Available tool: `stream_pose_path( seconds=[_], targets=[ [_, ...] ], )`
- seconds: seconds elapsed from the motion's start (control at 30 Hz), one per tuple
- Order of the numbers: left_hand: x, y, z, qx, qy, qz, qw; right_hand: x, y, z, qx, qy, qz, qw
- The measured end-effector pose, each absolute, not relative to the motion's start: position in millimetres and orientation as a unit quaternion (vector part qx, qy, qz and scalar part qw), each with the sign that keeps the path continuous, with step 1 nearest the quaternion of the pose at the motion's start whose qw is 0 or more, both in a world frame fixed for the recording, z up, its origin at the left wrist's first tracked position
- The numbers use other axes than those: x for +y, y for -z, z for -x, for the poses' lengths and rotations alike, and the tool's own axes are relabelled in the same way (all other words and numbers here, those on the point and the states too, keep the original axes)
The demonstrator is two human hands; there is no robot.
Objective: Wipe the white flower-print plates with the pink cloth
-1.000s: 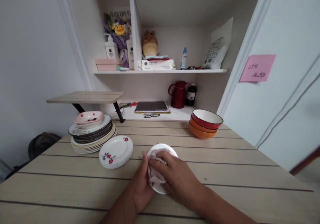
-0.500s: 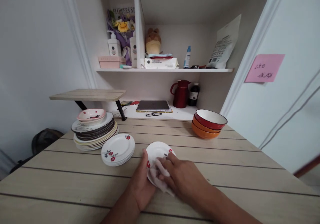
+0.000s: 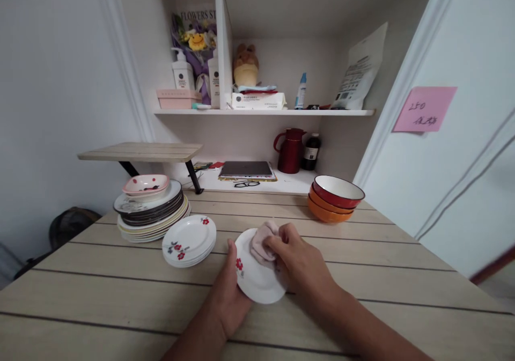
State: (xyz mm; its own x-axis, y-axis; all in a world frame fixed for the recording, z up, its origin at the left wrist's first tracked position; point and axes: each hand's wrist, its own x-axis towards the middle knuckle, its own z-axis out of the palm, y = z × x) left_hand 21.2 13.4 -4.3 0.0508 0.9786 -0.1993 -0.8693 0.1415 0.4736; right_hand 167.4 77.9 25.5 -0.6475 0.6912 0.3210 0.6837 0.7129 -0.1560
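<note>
Head view: a small round white plate with red flowers (image 3: 263, 283) is at the middle of the near part of the pale wooden table with dark plank lines (image 3: 120, 296); whether its underside touches the wood cannot be told. The left hand (image 3: 231, 296) holds its left edge, thumb at the rim, the other fingers hidden beneath. The right hand (image 3: 301, 259) grips a crumpled pale pink cloth (image 3: 259, 245) in bunched fingers, against the upper part of the plate's face.

Left of the hands sits a short stack of similar flowered white plates (image 3: 189, 242). Just behind it stands a taller stack of mixed dark-edged and pale plates (image 3: 155, 220), topped by a pink-and-white dotted dish (image 3: 145, 184), near a light wooden riser with black legs (image 3: 140, 152). Toward the far right, a red bowl with a white inside (image 3: 338, 189) is stacked on orange bowls (image 3: 328, 212). Beyond the table, black-framed eyeglasses (image 3: 247, 184) lie before a closed dark grey laptop (image 3: 246, 169), left of a dark red jug (image 3: 290, 156).
</note>
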Motion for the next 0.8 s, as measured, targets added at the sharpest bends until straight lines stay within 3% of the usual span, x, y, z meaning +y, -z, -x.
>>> stream_pose_path(
  seconds=[0.23,0.47,0.63,0.8],
  targets=[
    [8,5,-13,0.191,-0.604,-0.16,0.757,48,-30,-164,-0.951,-0.12,0.252,0.132],
    [11,7,-24,0.195,-0.592,-0.165,0.764,66,-30,-162,-0.918,-0.121,0.325,0.192],
    [13,8,-20,0.205,-0.617,-0.16,0.743,85,-35,-177,-0.913,-0.119,0.378,0.096],
    [10,11,-16,0.191,-0.603,-0.158,0.759,67,-39,-177,-0.942,-0.146,0.296,0.057]
  ],
)
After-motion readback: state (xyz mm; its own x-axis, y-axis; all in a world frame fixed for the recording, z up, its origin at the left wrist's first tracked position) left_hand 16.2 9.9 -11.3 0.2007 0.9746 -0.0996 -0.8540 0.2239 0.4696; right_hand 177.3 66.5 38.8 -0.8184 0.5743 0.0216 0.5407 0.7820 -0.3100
